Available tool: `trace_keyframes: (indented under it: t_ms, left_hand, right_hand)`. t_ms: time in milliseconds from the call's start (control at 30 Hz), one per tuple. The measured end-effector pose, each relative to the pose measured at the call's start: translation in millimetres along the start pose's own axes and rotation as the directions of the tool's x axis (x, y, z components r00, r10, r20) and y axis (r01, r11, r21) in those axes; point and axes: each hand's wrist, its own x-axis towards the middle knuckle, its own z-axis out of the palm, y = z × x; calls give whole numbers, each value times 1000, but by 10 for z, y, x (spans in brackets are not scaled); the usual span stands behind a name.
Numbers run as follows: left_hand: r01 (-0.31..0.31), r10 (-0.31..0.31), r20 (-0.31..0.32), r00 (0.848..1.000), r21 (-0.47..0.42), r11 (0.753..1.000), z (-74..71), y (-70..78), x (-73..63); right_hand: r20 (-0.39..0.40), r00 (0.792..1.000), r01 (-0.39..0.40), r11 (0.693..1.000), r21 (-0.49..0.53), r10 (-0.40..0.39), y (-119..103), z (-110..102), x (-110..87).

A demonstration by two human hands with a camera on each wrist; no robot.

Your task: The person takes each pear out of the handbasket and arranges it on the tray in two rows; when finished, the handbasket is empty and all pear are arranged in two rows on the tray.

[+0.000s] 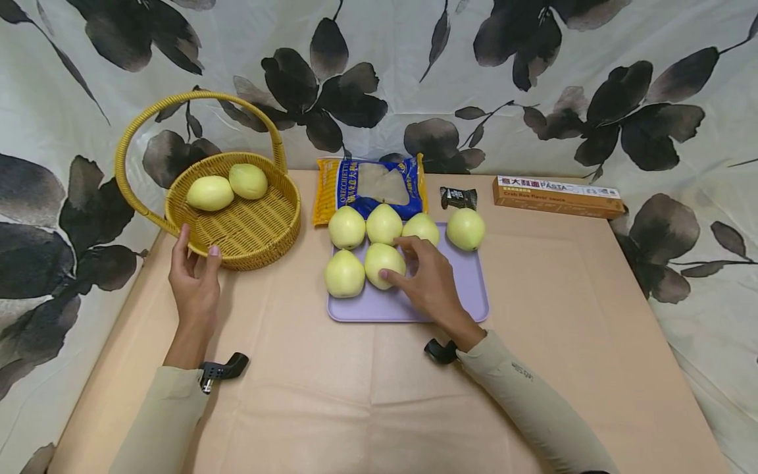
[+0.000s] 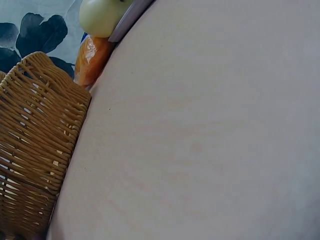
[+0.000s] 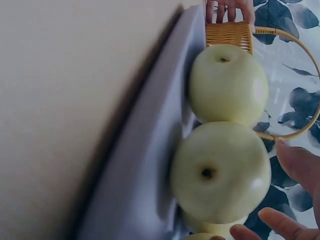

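Head view, centre: I see right hand (image 1: pixel 431 276) at pale green fruit (image 1: pixel 379 261) on lilac tray (image 1: pixel 379 307), thumb and fingers parted wide; contact unclear. Left hand (image 1: pixel 197 286), fingers nearly straight, touches basket (image 1: pixel 251 259) at left. Only right wrist view shows fruit's dark hollow (image 3: pixel 207 173), facing camera. Fruit near-round; cannot tell long axis.

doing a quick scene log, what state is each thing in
basket: upright, two fruits inside
tray: flat, six fruits on it
fruits: all look whole
blue-and-yellow bag: lying, no opening visible
black packet: lying, no tear visible
orange-brown box: lying, looks closed
left hand: touching the basket
right hand: at a front fruit, grip unclear
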Motion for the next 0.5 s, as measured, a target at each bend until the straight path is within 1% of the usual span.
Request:
trace_keyframes:
  t_ms: [200, 367, 500]
  left_hand:
    - [3, -3, -4, 1000, -27, 1000, -1, -6, 8]
    - [-1, 1, -1, 1000, -26, 1000, 6, -1, 3]
    - [-1, 1, 3, 1000, -29, 1000, 13, 13, -8]
  right_hand:
    - [-62, 991, 117, 993, 0, -117, -114, -39, 54]
    - [-88, 983, 166, 986, 28, -163, -315, -16, 135]
    - [-101, 972, 217, 975, 49, -212, -493, 60, 206]
